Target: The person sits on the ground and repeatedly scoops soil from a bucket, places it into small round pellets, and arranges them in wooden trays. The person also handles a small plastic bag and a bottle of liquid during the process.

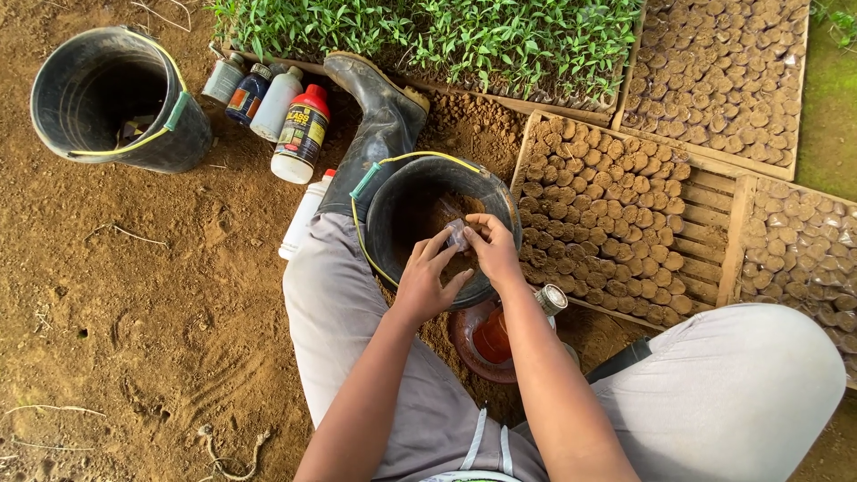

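Leftmost, I see a black bucket (120, 98) with a yellow-green handle standing on bare brown soil (134, 312). Just beside it lies a row of bottles (268, 112) — one dark blue, one pale, one white with a red cap — close to a rubber boot (379, 116) that points toward a bed of green seedlings (428, 36).

At centre, a second black bucket (402, 196), partly filled with soil, sits between my grey-trousered legs. Both hands meet over its rim. My left hand (424, 286) has its fingers (437, 245) curled up to a small clear plastic bag (457, 234), and my right hand (495, 250) pinches the same bag from the other side with thumb and fingertips — so the bag is held between the two hands, above the soil in the bucket. Whether the bag holds anything, I cannot tell.

Under my right forearm sits a reddish bowl (482, 344) with a small capped jar (551, 300) just beside it.

Further right, wooden trays (714, 223) carry rows of soil-filled seedling bags (607, 214), packed touching one another.
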